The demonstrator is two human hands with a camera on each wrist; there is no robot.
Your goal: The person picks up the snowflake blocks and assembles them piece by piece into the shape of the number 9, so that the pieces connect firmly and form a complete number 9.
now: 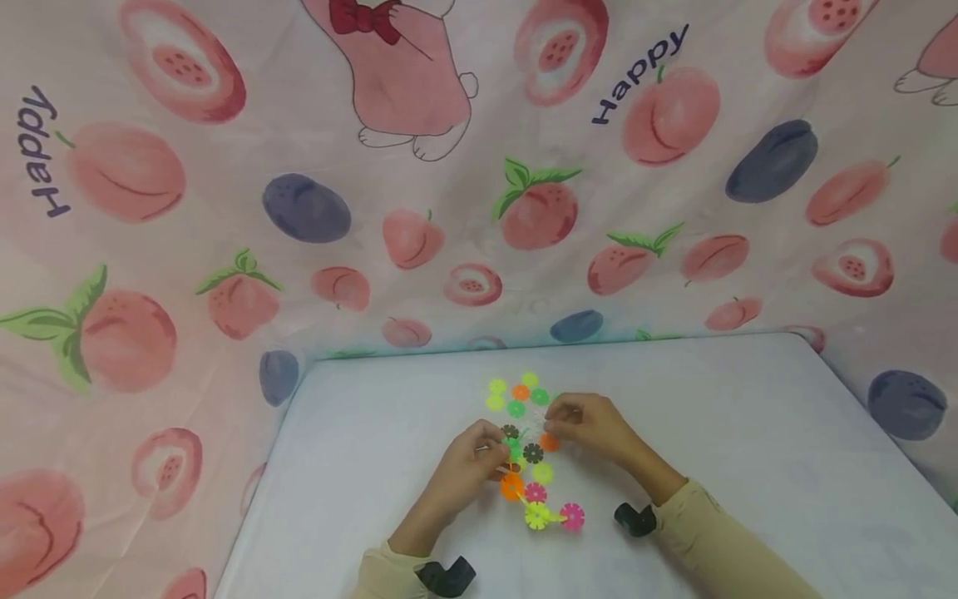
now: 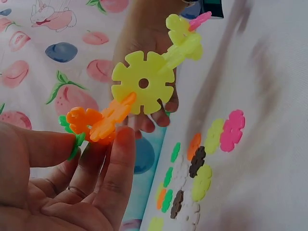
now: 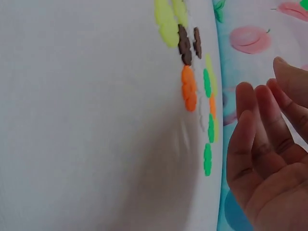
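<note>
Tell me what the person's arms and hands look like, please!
The arms wear beige cloth sleeves that stop partway down the forearms. A small, angular black block sits by the left cuff, and a matching black block by the right. The left hand and right hand wear no gloves.

So the left hand (image 2: 79,192) is running off its wrist view, thumb covering part of a green piece (image 2: 79,141). The right hand (image 3: 272,163)'s getting cropped too, and the white pieces (image 1: 533,428) are blurring into the table (image 1: 674,391), honestly.
</note>
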